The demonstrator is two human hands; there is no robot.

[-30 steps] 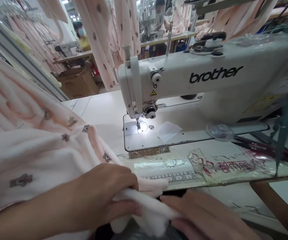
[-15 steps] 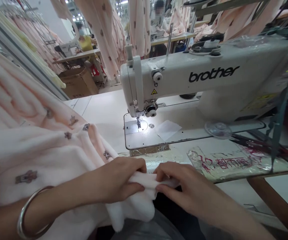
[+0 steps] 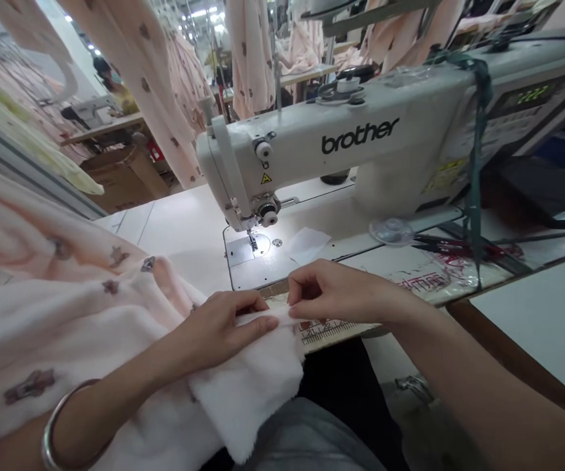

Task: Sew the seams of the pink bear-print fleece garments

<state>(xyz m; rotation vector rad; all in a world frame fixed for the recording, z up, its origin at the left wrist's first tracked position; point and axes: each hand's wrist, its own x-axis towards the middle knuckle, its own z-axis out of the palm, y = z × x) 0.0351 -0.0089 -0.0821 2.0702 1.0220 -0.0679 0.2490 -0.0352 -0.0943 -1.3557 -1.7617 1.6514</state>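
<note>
A soft pale-pink plush fabric (image 3: pixel 129 340) with small printed bear-like figures spreads over the left of the sewing table and hangs down in front of me. My left hand (image 3: pixel 228 327), a silver bangle on its wrist, pinches the fabric's upper edge between thumb and fingers. Just to its right, my right hand (image 3: pixel 331 291) pinches the same edge near its corner. Both hands are at the table's front edge, nearer to me than the white sewing machine (image 3: pixel 292 144). No fabric lies under its lit presser foot (image 3: pixel 253 242).
A white scrap (image 3: pixel 308 243) and a clear plastic disc (image 3: pixel 391 231) lie by the machine. Red-handled tools (image 3: pixel 459 247) rest farther right. A printed ruler strip (image 3: pixel 328 330) runs along the front edge. Pink garments hang behind, near a cardboard box (image 3: pixel 122 176) and a person (image 3: pixel 115 85).
My view has turned to the right. My right hand has lifted a little, and the fabric edge between my hands now looks flatter, its corner hanging lower. Both hands keep their pinch.
</note>
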